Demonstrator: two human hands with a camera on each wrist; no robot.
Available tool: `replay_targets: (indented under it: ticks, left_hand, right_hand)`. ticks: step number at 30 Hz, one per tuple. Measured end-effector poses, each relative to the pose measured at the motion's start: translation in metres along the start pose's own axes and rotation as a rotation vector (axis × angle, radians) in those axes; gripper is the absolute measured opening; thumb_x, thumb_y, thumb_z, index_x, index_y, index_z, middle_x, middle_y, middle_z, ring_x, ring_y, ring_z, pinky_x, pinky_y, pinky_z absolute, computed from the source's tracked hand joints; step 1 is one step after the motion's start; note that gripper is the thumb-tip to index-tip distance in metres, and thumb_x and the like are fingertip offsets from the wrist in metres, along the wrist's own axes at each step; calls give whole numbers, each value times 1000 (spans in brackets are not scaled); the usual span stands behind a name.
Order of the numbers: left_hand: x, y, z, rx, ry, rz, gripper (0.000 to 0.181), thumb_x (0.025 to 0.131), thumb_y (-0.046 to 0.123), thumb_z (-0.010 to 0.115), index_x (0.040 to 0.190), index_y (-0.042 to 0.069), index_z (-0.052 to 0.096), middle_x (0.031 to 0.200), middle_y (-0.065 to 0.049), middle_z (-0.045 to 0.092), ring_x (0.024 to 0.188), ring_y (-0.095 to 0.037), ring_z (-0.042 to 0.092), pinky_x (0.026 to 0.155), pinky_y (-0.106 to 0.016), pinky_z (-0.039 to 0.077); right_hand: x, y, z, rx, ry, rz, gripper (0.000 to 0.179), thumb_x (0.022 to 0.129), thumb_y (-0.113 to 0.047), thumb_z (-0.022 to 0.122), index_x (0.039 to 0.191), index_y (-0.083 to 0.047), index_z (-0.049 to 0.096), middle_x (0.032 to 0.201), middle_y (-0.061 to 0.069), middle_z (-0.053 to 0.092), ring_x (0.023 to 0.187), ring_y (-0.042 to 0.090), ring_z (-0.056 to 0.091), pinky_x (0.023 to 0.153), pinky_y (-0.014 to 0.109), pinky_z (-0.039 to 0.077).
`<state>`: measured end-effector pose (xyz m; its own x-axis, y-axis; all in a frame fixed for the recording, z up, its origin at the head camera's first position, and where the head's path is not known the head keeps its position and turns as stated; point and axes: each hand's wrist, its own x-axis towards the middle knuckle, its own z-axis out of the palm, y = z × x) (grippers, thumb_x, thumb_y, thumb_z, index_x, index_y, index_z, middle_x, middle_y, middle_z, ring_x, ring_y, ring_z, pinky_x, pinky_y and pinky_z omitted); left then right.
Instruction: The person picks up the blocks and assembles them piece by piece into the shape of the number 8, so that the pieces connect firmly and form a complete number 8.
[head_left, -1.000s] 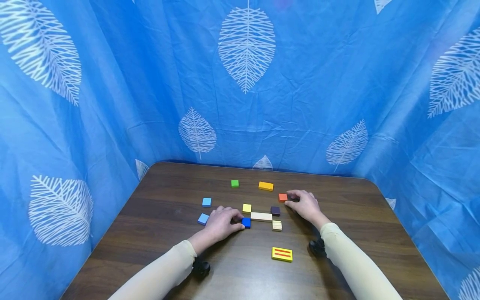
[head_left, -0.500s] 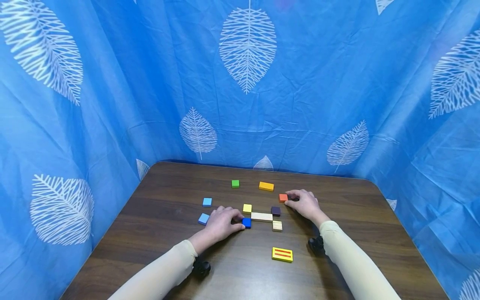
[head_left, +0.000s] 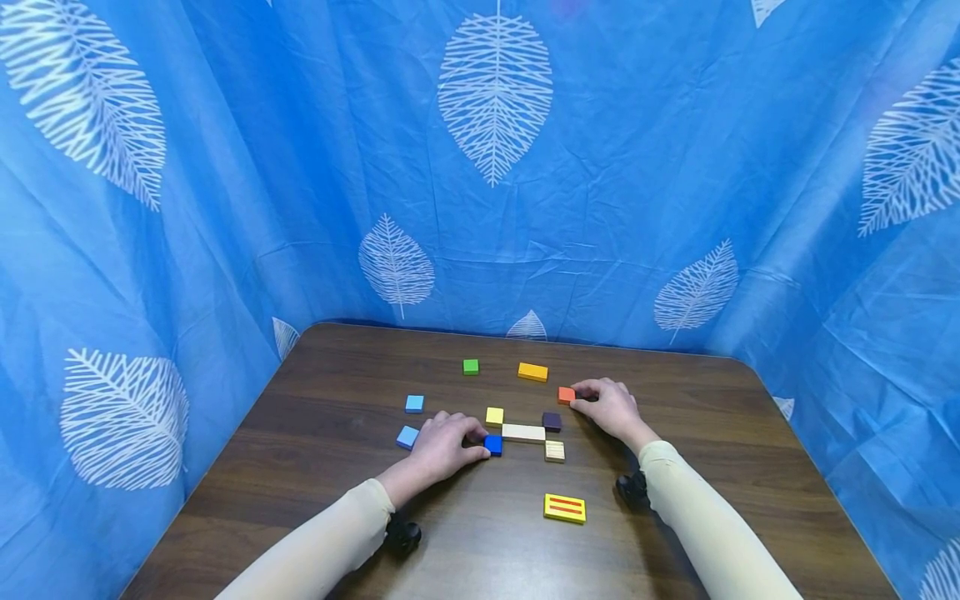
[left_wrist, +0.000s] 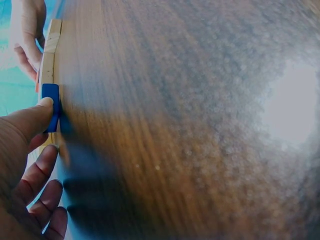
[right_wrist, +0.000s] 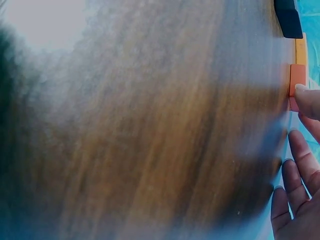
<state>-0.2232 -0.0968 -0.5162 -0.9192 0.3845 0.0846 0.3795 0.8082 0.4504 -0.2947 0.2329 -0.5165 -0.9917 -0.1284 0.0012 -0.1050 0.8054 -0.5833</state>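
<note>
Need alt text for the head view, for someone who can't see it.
A person's left hand pinches a dark blue block and their right hand an orange-red block on a brown wood-grain table. Other small blocks lie around, including a red-striped yellow block nearer the person; a blue leaf-print curtain hangs behind.
</note>
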Motion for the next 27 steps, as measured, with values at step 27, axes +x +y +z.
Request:
replay_targets:
  ticks: [27]
  left_hand:
    - [0,1,-2,-2,-18,-16,27,90,42,79,108,22,76,97,10,67,94,-16,53,84,-39,41]
  right_hand:
    - [-3,-5,3,-22,5,31,37,95,-31,75,126,-10,72,123,14,64,118,38,48,101,60,31]
